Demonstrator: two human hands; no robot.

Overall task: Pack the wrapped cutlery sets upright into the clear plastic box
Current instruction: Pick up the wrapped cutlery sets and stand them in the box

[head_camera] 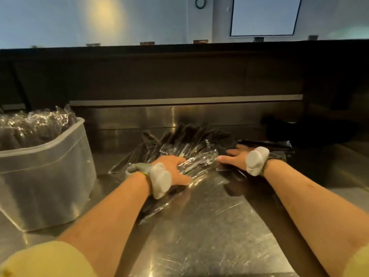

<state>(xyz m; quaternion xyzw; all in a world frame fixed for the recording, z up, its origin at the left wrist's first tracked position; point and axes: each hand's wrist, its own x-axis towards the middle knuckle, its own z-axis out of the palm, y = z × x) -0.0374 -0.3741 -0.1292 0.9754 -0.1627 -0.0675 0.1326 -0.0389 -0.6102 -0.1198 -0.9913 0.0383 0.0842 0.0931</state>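
Left hand point(172, 170) fingers clamp crinkly film-wrapped cutlery sets point(189, 141); right hand point(236, 156) fingers lie spread flat on the pile, scratched steel counter point(209, 226) beneath.

Premises appear, in dim and blurred view, to be a commercial kitchen or food-service station. Evidence: a scratched stainless-steel worktop point(199, 226) with a matching steel upstand point(159, 114) and a dark raised counter ledge point(179, 49). On the worktop stands a clear plastic tub point(40, 186) of film-wrapped cutlery point(34, 126).

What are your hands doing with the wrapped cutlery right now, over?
Left hand grips some wrapped cutlery sets. Right hand flat on the pile, fingers spread. Clear plastic box at left, sets standing inside. Nothing between pile and box.
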